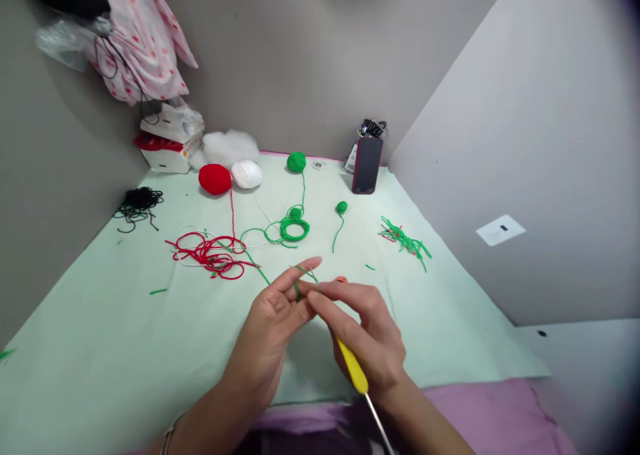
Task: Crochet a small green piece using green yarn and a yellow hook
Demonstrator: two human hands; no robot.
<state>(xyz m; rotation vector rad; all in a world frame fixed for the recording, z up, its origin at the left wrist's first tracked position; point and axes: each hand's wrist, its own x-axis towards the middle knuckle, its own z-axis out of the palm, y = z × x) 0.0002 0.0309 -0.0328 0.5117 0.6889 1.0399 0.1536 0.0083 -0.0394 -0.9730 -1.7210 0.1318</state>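
Observation:
My left hand [273, 321] has green yarn [297, 291] wrapped round its fingers, with the index finger stretched out and the thumb pinching near the working point. In my right hand [370, 335] is a crochet hook [353, 368] with a yellow grip and a metal shaft pointing down toward me. Its hook tip meets the green yarn between both hands, where fingertips partly hide it. A green strand runs from the left hand back to a coil of green yarn [295, 229] on the table. A small orange-red item [341, 279] shows just behind the right fingers.
Red yarn [215, 179], white yarn [247, 174] and green yarn [297, 162] balls stand at the back. Loose red yarn [213, 251] lies left, black yarn [140, 203] farther left, green scraps [405, 241] right. A phone [367, 166] leans near the wall; a small green ball [341, 207] lies nearer.

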